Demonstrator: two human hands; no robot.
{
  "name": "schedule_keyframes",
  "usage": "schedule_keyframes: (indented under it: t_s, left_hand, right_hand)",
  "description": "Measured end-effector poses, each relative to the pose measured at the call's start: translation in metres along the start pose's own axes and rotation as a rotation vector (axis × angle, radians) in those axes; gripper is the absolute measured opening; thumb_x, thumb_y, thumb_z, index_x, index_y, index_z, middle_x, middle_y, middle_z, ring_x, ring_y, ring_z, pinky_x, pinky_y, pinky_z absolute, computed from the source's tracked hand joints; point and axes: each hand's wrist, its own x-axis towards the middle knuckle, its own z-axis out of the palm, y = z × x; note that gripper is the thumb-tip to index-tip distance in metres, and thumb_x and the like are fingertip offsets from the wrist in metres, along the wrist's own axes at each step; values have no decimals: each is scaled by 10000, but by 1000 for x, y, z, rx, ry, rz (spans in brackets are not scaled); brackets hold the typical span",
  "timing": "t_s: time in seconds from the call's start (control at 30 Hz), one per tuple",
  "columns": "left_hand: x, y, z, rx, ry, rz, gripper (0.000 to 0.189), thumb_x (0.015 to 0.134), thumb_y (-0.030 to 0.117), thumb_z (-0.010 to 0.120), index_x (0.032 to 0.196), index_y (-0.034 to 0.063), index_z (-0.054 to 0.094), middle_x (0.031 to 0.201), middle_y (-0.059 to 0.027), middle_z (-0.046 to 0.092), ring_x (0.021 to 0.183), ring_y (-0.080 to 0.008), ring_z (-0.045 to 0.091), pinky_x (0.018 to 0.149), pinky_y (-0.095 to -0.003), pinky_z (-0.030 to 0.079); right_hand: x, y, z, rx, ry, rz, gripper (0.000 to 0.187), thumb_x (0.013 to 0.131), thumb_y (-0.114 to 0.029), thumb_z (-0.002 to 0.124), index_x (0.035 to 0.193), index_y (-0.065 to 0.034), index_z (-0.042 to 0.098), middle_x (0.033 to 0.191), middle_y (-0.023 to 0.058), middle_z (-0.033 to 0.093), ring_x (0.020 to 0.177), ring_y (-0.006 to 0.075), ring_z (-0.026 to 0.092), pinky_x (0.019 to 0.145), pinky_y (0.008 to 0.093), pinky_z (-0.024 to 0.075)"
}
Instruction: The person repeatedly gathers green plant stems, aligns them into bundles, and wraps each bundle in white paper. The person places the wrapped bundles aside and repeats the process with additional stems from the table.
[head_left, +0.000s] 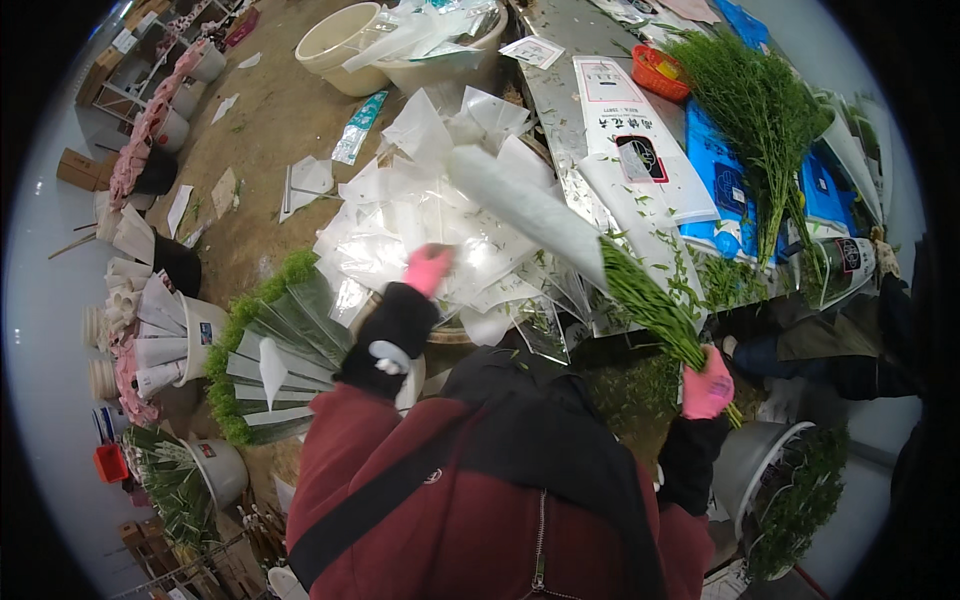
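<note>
My right hand (707, 384), in a pink glove, grips the green stems of a wrapped bunch (651, 301) near their lower end. A white translucent sleeve (525, 210) covers the rest of the bunch, which points up and left. My left hand (429, 268), also pink-gloved and blurred, is over a heap of clear and white plastic sleeves (405, 217); whether its fingers hold anything cannot be told. Flat printed sleeves (611, 124) with cut leaves on them lie on the metal table (551, 97) beyond the bunch.
Loose leafy greenery (739, 112), a red basket (660, 73) and blue packaging (720, 184) are on the table. A co-worker (825, 352) stands at the right. Wrapped greenery (277, 352) fans out at left, near buckets (201, 337). A grey bucket (754, 465) stands at lower right.
</note>
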Motion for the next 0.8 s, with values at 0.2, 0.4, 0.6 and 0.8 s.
schedule_keyframes:
  t_s: [0.2,0.4,0.6,0.8]
  left_hand:
    - [-26,58,102,515,-207,146,512,785,496,593,797,-12,660,735,-130,660,731,-214,641,701,-331,488]
    - [-9,7,105,478,-418,-88,468,786,450,580,691,-2,659,647,-85,646,607,-192,622,621,-313,491]
    - [3,-48,116,530,-355,41,392,806,387,538,816,15,662,787,-154,644,738,-283,615,700,-374,480]
    - [8,-74,59,757,-42,25,404,830,387,480,992,63,657,1029,-225,611,963,-375,578,871,-432,442]
  right_hand:
    - [-6,-46,-6,-67,56,-301,264,646,-186,704,881,-143,593,764,48,609,729,247,599,650,348,453]
    - [-22,-62,-4,-200,49,-431,360,596,-116,677,935,-157,563,765,10,557,736,212,580,682,334,452]
    - [-20,-57,-2,-200,12,-488,330,590,-95,674,886,-144,538,727,19,534,721,223,566,678,345,451]
    - [-21,-29,-18,-96,15,-287,252,647,-123,677,875,-113,572,781,87,614,739,290,599,647,370,457]
